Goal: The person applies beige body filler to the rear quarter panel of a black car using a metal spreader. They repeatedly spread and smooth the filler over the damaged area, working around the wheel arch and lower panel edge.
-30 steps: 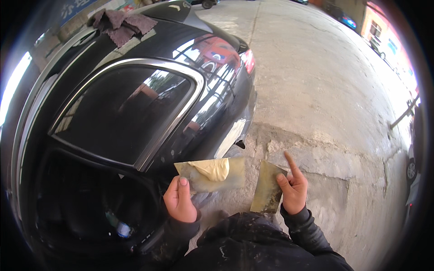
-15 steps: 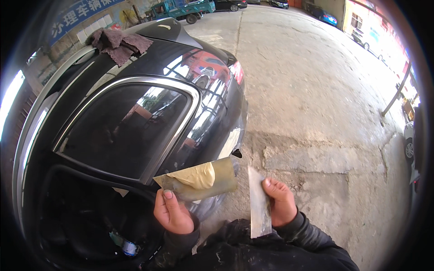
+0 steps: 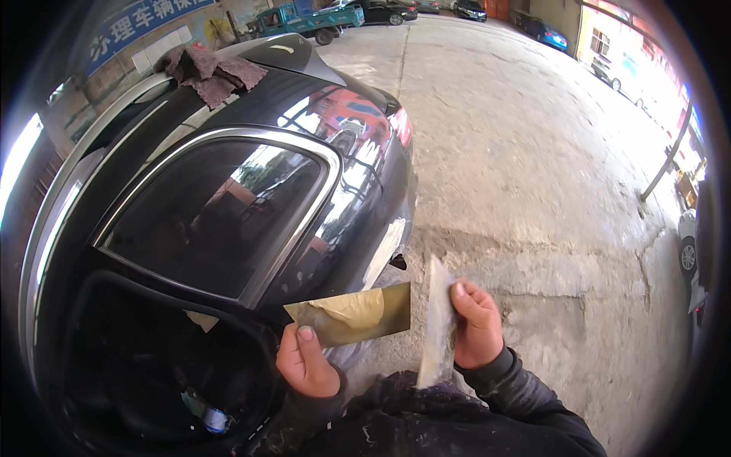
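Observation:
My left hand (image 3: 308, 364) pinches the left end of a thin flat filler plate (image 3: 394, 308) between thumb and fingers. A smooth mound of yellowish body filler (image 3: 356, 308) lies on that plate. In my right hand (image 3: 478, 324) is a flat, pale spreader (image 3: 437, 327), gripped along its right edge and held nearly upright. A small gap separates the spreader from the plate's right end. Both are in front of my body, by the rear side of a black car (image 3: 304, 263).
The car's door opening (image 3: 137, 365) gapes at lower left. A purple-brown cloth (image 3: 213, 75) lies on the roof. Cracked concrete ground (image 3: 518, 175) stretches to the right. A teal cargo truck (image 3: 308, 23) and several cars stand far back; a pole (image 3: 670, 156) leans at right.
My left hand has carried the plate to the right and slightly down. The spreader has risen a little and turned more edge-on. Plate and spreader are closer together.

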`<state>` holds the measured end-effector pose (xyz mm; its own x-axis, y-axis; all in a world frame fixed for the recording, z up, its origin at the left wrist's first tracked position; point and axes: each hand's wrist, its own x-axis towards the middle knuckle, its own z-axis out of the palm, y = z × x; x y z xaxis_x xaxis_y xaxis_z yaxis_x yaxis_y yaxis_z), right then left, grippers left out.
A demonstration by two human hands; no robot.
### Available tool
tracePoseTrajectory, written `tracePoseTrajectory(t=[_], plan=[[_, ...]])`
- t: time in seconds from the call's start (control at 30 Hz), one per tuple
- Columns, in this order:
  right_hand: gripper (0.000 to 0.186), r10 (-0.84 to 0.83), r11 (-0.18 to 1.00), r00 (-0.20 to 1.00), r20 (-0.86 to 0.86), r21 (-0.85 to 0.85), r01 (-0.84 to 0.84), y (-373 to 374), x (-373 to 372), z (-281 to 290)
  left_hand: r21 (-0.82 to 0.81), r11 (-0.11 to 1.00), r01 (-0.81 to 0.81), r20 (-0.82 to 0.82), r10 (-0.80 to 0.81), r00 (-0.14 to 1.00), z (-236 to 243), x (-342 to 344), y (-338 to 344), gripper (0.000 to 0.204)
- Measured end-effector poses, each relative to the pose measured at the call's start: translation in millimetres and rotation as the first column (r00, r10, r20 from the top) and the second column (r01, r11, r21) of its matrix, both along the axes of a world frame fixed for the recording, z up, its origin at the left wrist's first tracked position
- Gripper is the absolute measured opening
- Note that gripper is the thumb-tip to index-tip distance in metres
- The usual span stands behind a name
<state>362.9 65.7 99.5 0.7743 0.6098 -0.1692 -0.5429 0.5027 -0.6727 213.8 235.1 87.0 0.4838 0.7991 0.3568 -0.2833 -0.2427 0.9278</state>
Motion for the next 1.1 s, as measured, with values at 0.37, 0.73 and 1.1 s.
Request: tracePoseTrajectory(t=[0.37, 0.73, 1.1], plan=[[0.018, -0.074, 0.902, 0.825, 0.560, -0.315, 0.295, 2.7, -9.3, -17.1, 0.343, 0.934, -0.099, -0.178, 0.168, 0.970, 21.0, 4.2, -19.7, 0.032], [0.021, -0.217, 0.877, 0.758, 0.615, -0.219, 0.428, 7.3, -10.9, -10.1, 0.538, 0.813, 0.222, -0.337, -0.034, 0.941, 15.5, 10.3, -30.3, 0.006], [0.014, -0.501, 0.859, 0.785, 0.365, 0.100, 0.502, 4.4, 14.6, 3.6, 0.645, 0.657, 0.390, -0.409, -0.135, 0.903, 8.8, 6.9, -22.3, 0.010]])
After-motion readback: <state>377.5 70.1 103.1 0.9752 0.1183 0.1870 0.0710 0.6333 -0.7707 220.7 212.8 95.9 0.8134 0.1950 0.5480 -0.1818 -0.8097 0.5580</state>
